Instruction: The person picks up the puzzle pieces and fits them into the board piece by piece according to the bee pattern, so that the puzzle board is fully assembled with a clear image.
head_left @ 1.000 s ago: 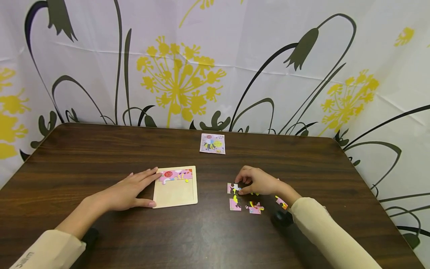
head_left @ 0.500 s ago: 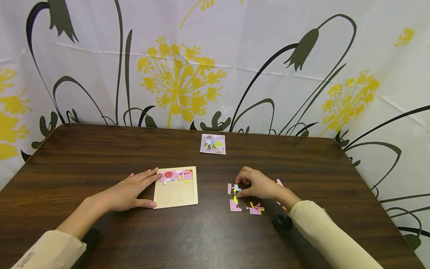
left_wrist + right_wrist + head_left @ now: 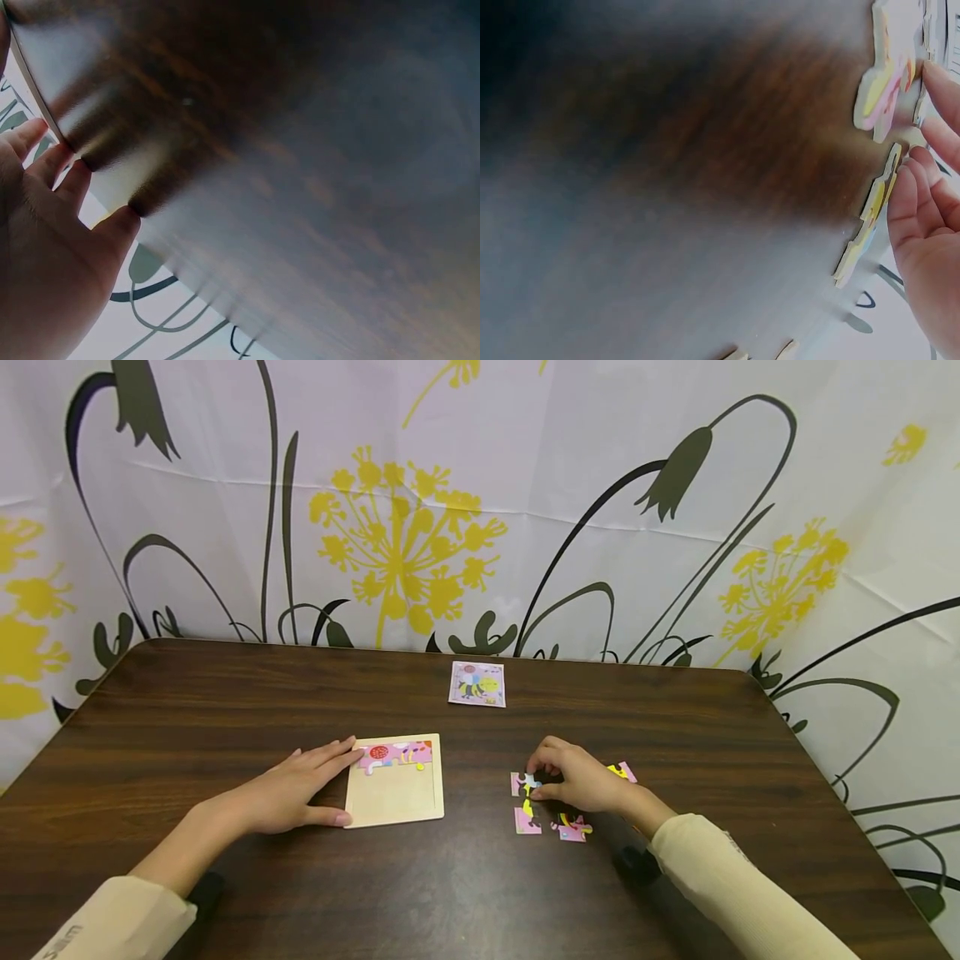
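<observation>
- Floral cloth (image 3: pixel 547 452), biggest thing in view, hangs behind the far edge.
- Dark wood-grain bench (image 3: pixel 300 693): carries everything; tray & loose pcs sit well apart on it, tray on the L, pcs on the R.
- L hand (image 3: pixel 288 793): nearer to tray. Fingers extended, grasping nothing; fingertips on tray's upper L part, thumb at its lower L corner.
- R hand (image 3: pixel 573 779): nearer to pcs. Thumb & fingertips curled, pinching one small pc from above. Can't tell if it's off the bench.
- Shallow wooden tray (image 3: pixel 397 802): roughly square, b/w the hands, touching L hand only. Lies pretty much due L of R hand, w/ bare bench in the gap.
- Picture card (image 3: pixel 477 684) w/ bee print: flat near far edge, beyond both hands, approx midway.
- Strip of fitted pcs (image 3: pixel 401 753): along tray's far side, long axis running L–R; its knobs point to the near side, where the tray's bare base shows.
- Loose pcs: pink/yellow one (image 3: pixel 528 821) just nearside of the pinched pc; another (image 3: pixel 573 829) R of that; a third (image 3: pixel 624 771) past R wrist, partly hidden.
- Pinched pc (image 3: pixel 516 783): under R fingertips, approx level w/ tray's mid-height, so bare base is straight across to the L. Long axis unclear, fingers cover it.
</observation>
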`<state>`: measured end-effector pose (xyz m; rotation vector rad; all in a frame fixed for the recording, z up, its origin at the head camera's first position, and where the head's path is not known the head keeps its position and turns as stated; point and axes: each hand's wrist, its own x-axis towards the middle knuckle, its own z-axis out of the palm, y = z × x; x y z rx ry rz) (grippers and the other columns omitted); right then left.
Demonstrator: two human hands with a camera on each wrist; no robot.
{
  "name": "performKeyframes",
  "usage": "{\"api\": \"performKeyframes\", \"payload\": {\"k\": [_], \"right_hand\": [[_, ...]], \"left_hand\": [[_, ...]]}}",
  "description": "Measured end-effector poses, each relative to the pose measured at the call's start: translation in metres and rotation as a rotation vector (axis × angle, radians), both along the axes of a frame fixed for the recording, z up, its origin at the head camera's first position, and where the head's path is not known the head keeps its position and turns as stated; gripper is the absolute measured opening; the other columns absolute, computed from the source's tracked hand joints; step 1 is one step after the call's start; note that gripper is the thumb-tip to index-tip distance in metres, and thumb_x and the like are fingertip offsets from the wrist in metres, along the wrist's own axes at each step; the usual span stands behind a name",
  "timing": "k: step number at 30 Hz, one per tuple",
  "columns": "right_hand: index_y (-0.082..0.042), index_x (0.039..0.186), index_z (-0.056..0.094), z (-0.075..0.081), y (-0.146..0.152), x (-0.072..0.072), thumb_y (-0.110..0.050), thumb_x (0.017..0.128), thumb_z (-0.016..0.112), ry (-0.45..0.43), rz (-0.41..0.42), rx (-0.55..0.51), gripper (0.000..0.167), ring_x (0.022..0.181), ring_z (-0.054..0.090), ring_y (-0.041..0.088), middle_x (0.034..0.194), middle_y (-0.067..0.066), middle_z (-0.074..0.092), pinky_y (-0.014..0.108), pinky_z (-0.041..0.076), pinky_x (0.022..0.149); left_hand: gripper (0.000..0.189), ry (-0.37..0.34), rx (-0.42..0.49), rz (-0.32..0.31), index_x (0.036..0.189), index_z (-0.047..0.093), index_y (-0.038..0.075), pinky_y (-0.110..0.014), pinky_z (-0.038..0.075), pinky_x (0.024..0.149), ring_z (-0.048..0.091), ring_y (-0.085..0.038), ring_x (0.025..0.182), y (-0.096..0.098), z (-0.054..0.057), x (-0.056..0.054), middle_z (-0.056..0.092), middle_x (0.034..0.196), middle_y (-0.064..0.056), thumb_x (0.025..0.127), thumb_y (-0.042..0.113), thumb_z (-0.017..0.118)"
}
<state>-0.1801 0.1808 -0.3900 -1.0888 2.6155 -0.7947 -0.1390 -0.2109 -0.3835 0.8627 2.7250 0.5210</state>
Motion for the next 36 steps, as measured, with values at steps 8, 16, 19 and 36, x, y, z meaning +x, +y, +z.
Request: {"api": "performKeyframes", "payload": {"k": [8,16,19,36], "right_hand": [[-0.005,0.092,0.062,0.000,0.000,0.002,-0.013,0.076,0.074,0.018,0.002,-0.004,0.022,0.079,0.050,0.016,0.091,0.003,0.052,0.027,0.046,0.071],[-0.005,0.091,0.059,0.000,0.000,0.002,-0.014,0.077,0.074,0.035,0.003,-0.008,0.023,0.078,0.050,0.015,0.091,0.003,0.051,0.027,0.047,0.071],[-0.004,0.090,0.059,0.000,0.000,0.001,-0.013,0.077,0.074,0.039,0.007,-0.014,0.022,0.078,0.051,0.015,0.091,0.003,0.052,0.026,0.048,0.070],[-0.005,0.090,0.059,0.011,-0.010,-0.006,-0.011,0.077,0.073,-0.030,-0.041,-0.073,0.021,0.072,0.055,0.012,0.084,0.001,0.057,0.023,0.049,0.063]], "left_hand": [[0.087,-0.003,0.001,0.003,0.140,0.032,0.002,-0.066,0.020,0.096,0.024,-0.042,0.130,0.000,0.000,0.001,0.025,0.145,-0.024,0.078,0.058,0.057],[0.086,-0.011,0.004,0.011,0.140,0.032,0.003,-0.066,0.019,0.096,0.024,-0.042,0.130,0.001,0.002,0.002,0.024,0.145,-0.023,0.079,0.057,0.058],[0.087,-0.023,0.002,0.019,0.140,0.031,0.003,-0.066,0.018,0.097,0.023,-0.042,0.131,0.001,0.003,0.002,0.024,0.145,-0.023,0.079,0.057,0.058],[0.087,-0.026,0.006,0.016,0.141,0.031,0.003,-0.066,0.018,0.097,0.022,-0.041,0.131,0.001,0.002,0.001,0.022,0.146,-0.023,0.079,0.058,0.057]]}}
